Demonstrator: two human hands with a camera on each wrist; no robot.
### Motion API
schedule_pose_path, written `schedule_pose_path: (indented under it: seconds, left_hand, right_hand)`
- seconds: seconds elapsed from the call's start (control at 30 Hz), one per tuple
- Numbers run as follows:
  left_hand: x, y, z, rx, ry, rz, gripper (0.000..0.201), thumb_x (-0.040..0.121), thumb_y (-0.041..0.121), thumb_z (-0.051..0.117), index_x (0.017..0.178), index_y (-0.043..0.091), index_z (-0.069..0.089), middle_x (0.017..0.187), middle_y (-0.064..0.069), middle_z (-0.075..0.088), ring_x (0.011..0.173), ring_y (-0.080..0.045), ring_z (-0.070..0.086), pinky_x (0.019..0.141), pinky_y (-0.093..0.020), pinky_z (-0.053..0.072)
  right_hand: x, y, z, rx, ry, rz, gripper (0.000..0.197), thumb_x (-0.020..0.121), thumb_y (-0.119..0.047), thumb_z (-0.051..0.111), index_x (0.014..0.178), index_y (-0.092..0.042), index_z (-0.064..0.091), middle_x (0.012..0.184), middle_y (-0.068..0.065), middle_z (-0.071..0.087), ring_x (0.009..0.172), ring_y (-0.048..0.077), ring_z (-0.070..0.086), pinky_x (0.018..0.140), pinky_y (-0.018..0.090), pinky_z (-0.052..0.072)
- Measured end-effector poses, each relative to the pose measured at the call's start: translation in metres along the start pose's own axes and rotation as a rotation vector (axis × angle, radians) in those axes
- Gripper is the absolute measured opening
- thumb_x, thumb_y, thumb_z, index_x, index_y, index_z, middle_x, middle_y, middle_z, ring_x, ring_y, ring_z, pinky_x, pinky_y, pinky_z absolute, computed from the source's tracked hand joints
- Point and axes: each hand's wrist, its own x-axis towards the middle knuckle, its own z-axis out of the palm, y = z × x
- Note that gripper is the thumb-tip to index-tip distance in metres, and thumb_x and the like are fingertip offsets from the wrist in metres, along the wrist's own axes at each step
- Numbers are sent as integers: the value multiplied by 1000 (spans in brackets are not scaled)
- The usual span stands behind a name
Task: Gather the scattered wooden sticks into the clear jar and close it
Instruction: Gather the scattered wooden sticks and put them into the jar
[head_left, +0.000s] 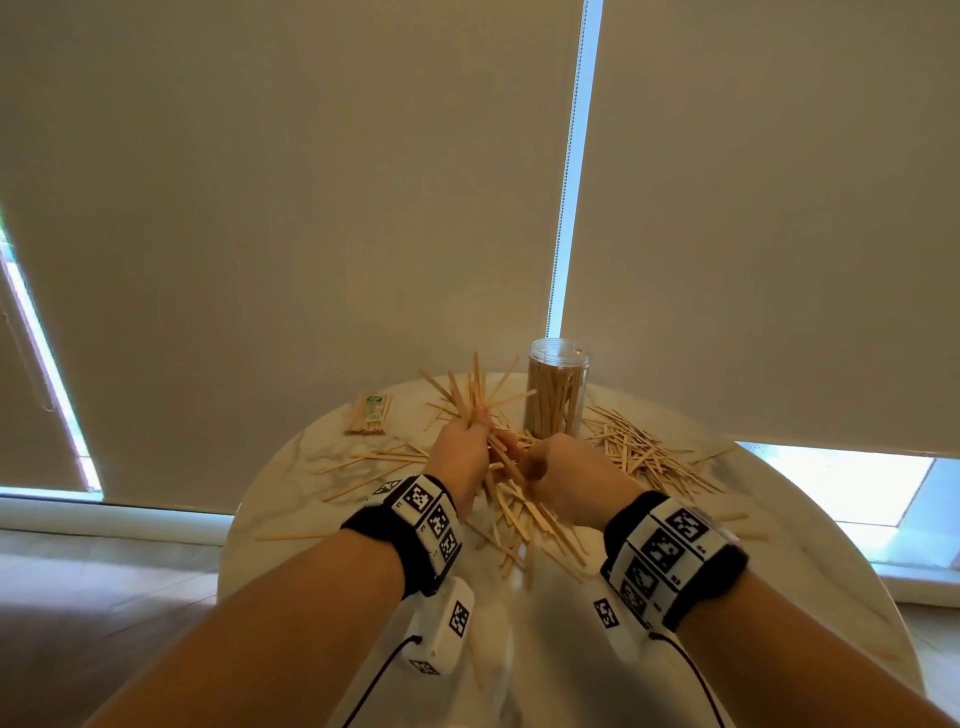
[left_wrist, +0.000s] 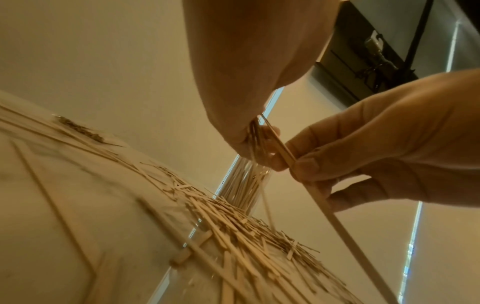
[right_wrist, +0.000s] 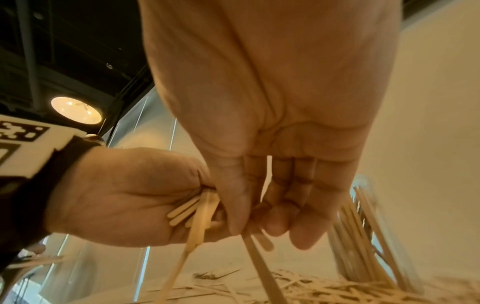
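My left hand (head_left: 475, 428) grips a fanned bundle of wooden sticks (head_left: 470, 389) above the round marble table (head_left: 291, 499). The same hand (right_wrist: 124, 195) shows the bundle's ends (right_wrist: 192, 207) poking from its fist. Right beside it, my right hand (head_left: 530, 465) pinches a long stick (left_wrist: 285, 156) between thumb and curled fingers (right_wrist: 275, 224). The clear jar (head_left: 558, 395) stands upright behind both hands, packed with sticks; whether a lid sits on it I cannot tell. Loose sticks (head_left: 644, 457) lie scattered to the right, the left and under my wrists (head_left: 519, 525).
A wrapped packet of sticks (head_left: 370, 415) lies at the table's far left. Beige roller blinds (head_left: 311, 208) hang close behind the table. The table's near part between my forearms (head_left: 545, 623) is bare marble.
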Motion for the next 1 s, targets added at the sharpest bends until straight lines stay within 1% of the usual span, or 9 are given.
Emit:
schedule_pose_path:
  seconds: [0.1,0.17,0.33,0.5,0.6,0.7,0.77,0.87,1.0]
  left_hand:
    - [2,3,3,-102,73,78,39,107,33,35,98,0,55,66,-13,63,54,-23,64,62,-40,58]
    - [4,7,1,-147,101,103,32,108,31,35,92,8,51,59,-2,46,42,-12,48,52,-33,50]
    - [6,7,-7,-90,122,100,33,107,35,38,91,11,55,58,4,37,41,-8,29,42,-21,25]
    - [1,7,-10,-58,-13,66,33,105,39,42,96,11,59,58,5,38,43,-7,27,41,-22,24]
    - [-10,6,-2,42,-154,62,35,104,40,43,105,12,62,58,8,40,45,-6,29,41,-20,26]
    - [-15,6,7,90,-218,78,38,103,46,43,115,15,62,60,8,40,46,-7,30,40,-21,28]
    - [-18,6,10,104,-218,96,39,103,46,42,116,16,63,60,8,39,46,-7,31,41,-22,28]
    - [-18,7,9,81,-214,104,37,104,44,42,114,15,63,58,8,36,45,-7,29,41,-21,26]
    - [-16,4,4,97,-225,126,40,102,46,46,107,12,66,56,8,34,45,-8,28,40,-21,26]
  right_hand:
    - [3,10,-8,-219,8,52,14,94,-15,58,96,-15,71,94,3,69,87,20,64,76,32,55]
    - [6,18,-15,-289,70,91,15,93,-14,59,98,-13,73,96,5,70,89,22,66,81,35,57]
    - [9,21,-42,-382,274,73,14,91,-14,61,95,-21,73,89,-1,70,81,17,66,78,34,59]
    - [14,20,-59,-66,364,46,3,91,-19,67,93,-20,69,88,-2,68,81,15,65,72,29,54]
    - [14,9,-53,237,370,-66,19,88,-17,74,102,-22,62,78,-9,62,67,1,60,61,18,45]
    - [24,7,-33,131,309,-94,37,87,-24,75,120,-22,60,89,-5,70,79,10,66,71,28,56]
    - [30,9,-27,30,290,-32,27,88,-23,72,115,-20,67,94,-2,72,85,16,67,80,37,59]
    - [28,11,-28,-35,312,-15,10,90,-23,70,97,-20,77,87,-3,71,80,15,65,75,31,56]
    - [25,15,-31,-180,324,-75,12,90,-25,69,97,-23,78,90,-5,58,81,15,57,70,26,43]
